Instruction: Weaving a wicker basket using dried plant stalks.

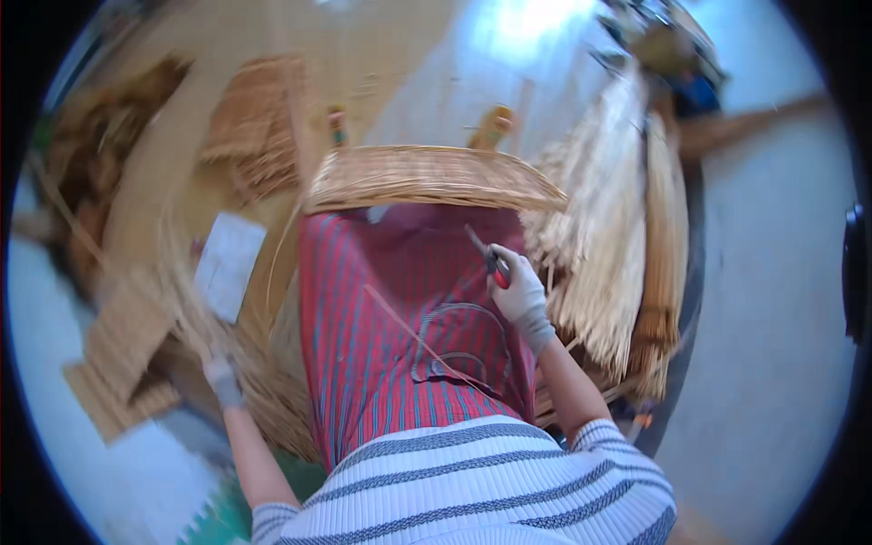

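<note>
My right hand, in a white glove, grips a pair of red-handled shears with dark blades pointing up and to the left. Over my lap lies a red striped cloth. A woven straw panel with a curved rim lies across the cloth's far end, a little beyond the shears. On the left, my gloved left hand reaches down to a bundle of loose thin straw strands. Its fingers are blurred, so whether they hold any strands is unclear. One thin strand lies slantwise on the cloth.
Thick bundles of pale straw lie to the right, beside a tan bundle. Woven mats lie at the far left, with more woven pieces nearer. A white sheet lies left of the cloth. Brown fibre is heaped farther left.
</note>
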{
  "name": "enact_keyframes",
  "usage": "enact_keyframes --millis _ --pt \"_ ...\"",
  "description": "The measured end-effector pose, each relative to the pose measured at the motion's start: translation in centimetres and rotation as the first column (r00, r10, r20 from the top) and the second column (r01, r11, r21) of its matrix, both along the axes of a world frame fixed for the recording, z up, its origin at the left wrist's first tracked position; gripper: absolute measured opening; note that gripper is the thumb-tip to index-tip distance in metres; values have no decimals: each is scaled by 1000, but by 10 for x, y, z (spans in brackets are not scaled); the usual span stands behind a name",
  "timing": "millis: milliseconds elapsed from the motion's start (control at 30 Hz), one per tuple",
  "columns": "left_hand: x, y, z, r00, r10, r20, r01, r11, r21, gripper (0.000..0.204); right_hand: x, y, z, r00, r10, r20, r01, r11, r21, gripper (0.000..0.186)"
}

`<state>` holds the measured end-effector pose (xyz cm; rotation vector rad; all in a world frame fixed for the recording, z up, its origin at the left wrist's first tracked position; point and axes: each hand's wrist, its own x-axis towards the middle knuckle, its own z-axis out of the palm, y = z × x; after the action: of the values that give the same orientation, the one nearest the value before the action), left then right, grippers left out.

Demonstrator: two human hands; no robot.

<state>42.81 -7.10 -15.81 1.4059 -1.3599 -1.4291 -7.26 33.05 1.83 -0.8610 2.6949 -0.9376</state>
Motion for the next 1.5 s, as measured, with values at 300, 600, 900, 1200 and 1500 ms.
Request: enact_keyframes --millis 300,600,900,1200,1500 --pt "17 55 -39 135 44 990 -94 995 -31 55 -156 86 -46 779 -302 549 609 571 -551 37" --pt "-275 141 184 814 -477 330 577 724 -378 17 -261 55 -70 770 -202 605 467 824 -320 25" --pt "-406 254 250 379 -886 -267 925 372 79 58 -9 23 81 672 407 619 157 739 -656 18" --pt "-283 237 223 479 -844 -241 861 505 -54 29 -67 81 21 683 266 680 569 391 -724 36" --pt "-316 187 203 680 -730 -69 686 666 -294 41 -21 90 19 721 190 666 567 390 -725 9"
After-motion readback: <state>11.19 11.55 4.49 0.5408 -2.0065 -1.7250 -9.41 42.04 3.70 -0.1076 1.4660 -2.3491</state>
